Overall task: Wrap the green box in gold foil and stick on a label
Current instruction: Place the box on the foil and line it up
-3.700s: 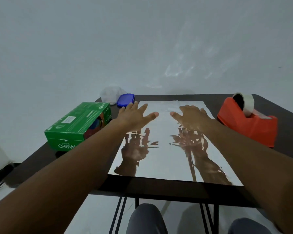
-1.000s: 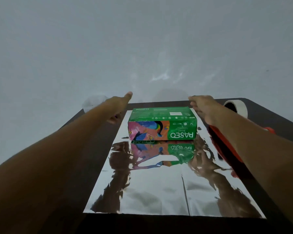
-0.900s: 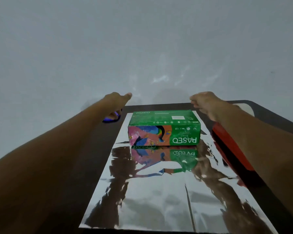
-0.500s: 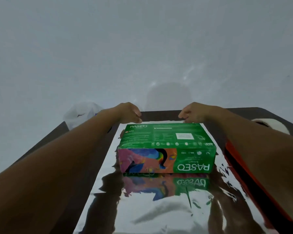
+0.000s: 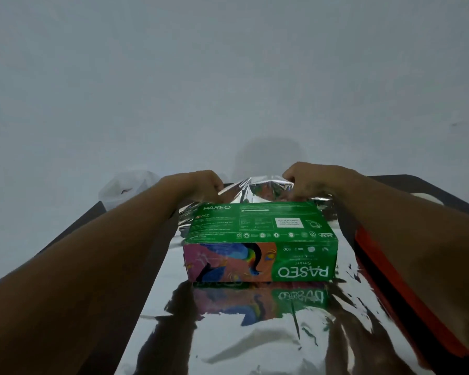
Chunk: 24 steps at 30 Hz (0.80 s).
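Note:
The green box (image 5: 260, 226), printed PASEO with a colourful front face, lies flat on the shiny foil sheet (image 5: 255, 334) spread over the dark table. Behind the box, my left hand (image 5: 201, 185) pinches the left part of the foil's far edge, and my right hand (image 5: 309, 180) pinches the right part. Between them the far edge (image 5: 257, 189) is lifted off the table and stands crumpled just above the box's back edge. No label is in view.
An orange-red tape dispenser (image 5: 406, 301) stands along the right of the foil, mostly hidden by my right forearm, its tape roll (image 5: 428, 198) peeking out. A white crumpled object (image 5: 127, 189) lies beyond the table's far left corner. A plain wall fills the background.
Since the earliest frame the box moved from the table's left onto the foil. In the last half second both hands gripped the foil's far edge and raised it behind the box.

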Each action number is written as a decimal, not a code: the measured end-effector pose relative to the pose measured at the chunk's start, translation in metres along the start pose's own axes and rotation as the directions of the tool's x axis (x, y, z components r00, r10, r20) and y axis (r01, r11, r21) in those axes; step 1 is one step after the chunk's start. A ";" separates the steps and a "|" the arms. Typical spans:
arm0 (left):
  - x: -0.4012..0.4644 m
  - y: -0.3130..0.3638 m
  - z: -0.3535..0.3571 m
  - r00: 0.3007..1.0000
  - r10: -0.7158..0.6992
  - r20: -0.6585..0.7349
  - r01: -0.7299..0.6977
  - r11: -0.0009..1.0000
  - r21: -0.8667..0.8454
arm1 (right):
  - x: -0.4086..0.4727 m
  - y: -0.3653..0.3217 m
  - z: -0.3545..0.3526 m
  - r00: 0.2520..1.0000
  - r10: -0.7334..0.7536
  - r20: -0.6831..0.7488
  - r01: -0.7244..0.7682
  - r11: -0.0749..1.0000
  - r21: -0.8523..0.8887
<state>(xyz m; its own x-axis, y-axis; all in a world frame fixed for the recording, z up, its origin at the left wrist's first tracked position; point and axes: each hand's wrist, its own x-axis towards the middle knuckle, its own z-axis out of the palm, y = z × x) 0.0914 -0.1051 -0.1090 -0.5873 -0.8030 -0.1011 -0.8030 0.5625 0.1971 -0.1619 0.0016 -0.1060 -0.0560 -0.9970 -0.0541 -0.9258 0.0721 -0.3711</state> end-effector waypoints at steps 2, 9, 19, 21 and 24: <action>-0.017 0.004 -0.012 0.998 -0.002 -0.057 0.000 0.999 -0.034 | -0.016 -0.006 -0.014 0.999 -0.014 -0.039 0.016 0.998 0.056; -0.070 0.016 -0.035 0.982 0.066 -0.177 -0.079 0.995 -0.068 | -0.077 -0.021 -0.038 0.989 -0.101 -0.110 0.106 0.993 0.045; -0.145 0.068 -0.014 0.993 0.090 -0.081 -0.088 0.996 0.029 | -0.138 -0.036 -0.005 0.975 -0.085 -0.205 0.061 0.991 -0.119; -0.152 0.076 -0.003 0.989 0.130 -0.066 -0.122 0.985 0.122 | -0.147 -0.041 0.000 0.977 -0.067 -0.202 0.041 0.991 -0.128; -0.159 0.075 0.016 0.981 0.161 -0.104 -0.145 0.978 0.148 | -0.160 -0.051 0.003 0.974 -0.015 -0.227 -0.036 0.975 -0.219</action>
<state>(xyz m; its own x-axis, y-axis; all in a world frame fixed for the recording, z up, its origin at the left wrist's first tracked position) 0.1227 0.0680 -0.0939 -0.6951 -0.7181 0.0344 -0.7156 0.6956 0.0632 -0.1052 0.1571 -0.0810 -0.1252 -0.9786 0.1634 -0.9827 0.0996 -0.1564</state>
